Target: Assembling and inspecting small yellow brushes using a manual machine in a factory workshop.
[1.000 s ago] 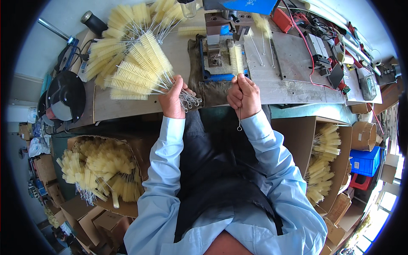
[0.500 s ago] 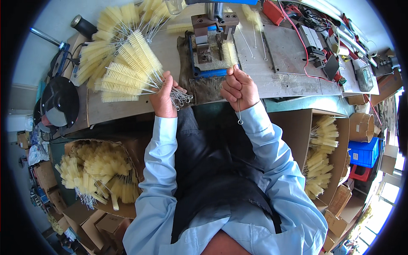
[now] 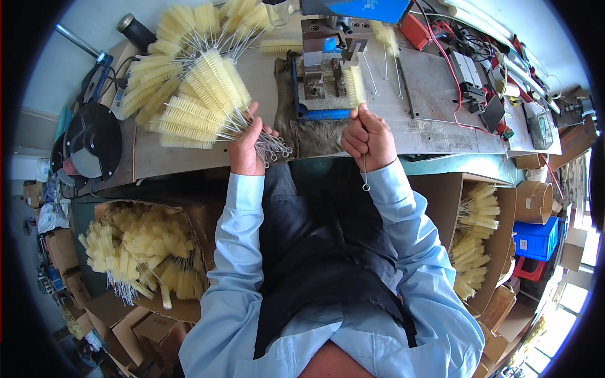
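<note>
My left hand (image 3: 250, 146) is closed round the wire handles of a bunch of bottle brushes (image 3: 205, 110). Their pale yellow bristle heads fan out to the left, and the looped wire ends stick out to the right of my thumb. In my right hand (image 3: 370, 138) is a single bottle brush (image 3: 355, 87), pinched just below its bristles, its loop hanging down past the wrist. The head of that brush points away from me, at the right side of a small metal press (image 3: 321, 69) with a blue base.
More brushes (image 3: 183, 28) lie piled at the back left of the bench; a few (image 3: 384, 38) lie right of the press. Brush-filled cartons stand below, one left (image 3: 198, 252), one right (image 3: 435, 189). A black round-guarded machine (image 3: 94, 148) stands left, and tools with a red cable (image 3: 457, 88) right.
The view has shifted a little, so the bench things sit farther right. The single brush is slightly lower relative to the press. Both hands keep their hold.
</note>
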`<state>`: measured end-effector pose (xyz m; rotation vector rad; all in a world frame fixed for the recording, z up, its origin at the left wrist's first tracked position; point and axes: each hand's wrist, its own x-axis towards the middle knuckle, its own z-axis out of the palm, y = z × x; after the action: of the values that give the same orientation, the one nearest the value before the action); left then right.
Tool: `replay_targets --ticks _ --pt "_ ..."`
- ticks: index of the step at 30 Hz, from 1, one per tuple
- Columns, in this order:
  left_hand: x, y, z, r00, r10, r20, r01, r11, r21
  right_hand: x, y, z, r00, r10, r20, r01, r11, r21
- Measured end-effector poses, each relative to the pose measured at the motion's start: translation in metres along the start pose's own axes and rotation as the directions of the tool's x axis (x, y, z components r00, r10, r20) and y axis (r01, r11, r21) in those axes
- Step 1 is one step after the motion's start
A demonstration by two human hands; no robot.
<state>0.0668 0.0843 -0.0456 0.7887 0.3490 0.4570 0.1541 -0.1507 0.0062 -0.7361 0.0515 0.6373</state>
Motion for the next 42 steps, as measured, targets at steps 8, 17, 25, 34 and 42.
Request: replay_targets --ticks 8,17,25,34,42 --pt "-0.010 -0.003 0.010 0.990 0.103 -0.093 -0.093 0.990 0.106 0.038 -0.050 -0.029 0.970 -0.168 -0.174 0.062 0.868 -0.492" --pt "-0.024 0.008 0.004 0.988 -0.095 0.120 0.081 0.990 0.113 0.028 -0.017 0.005 0.822 -0.545 0.164 0.468 0.484 -0.739" --pt "-0.052 0.007 0.016 0.915 -0.253 0.316 0.181 0.954 0.239 0.033 0.048 0.064 0.960 0.154 0.233 -0.033 0.890 -0.454" --pt "-0.067 0.017 0.026 0.945 -0.217 0.244 0.118 0.923 0.367 0.024 0.059 0.062 0.994 0.043 0.096 -0.002 0.920 -0.393" --pt "-0.054 0.022 0.019 0.997 -0.009 -0.073 0.024 0.978 0.205 0.022 0.045 0.048 0.975 -0.198 -0.101 0.153 0.926 -0.344"
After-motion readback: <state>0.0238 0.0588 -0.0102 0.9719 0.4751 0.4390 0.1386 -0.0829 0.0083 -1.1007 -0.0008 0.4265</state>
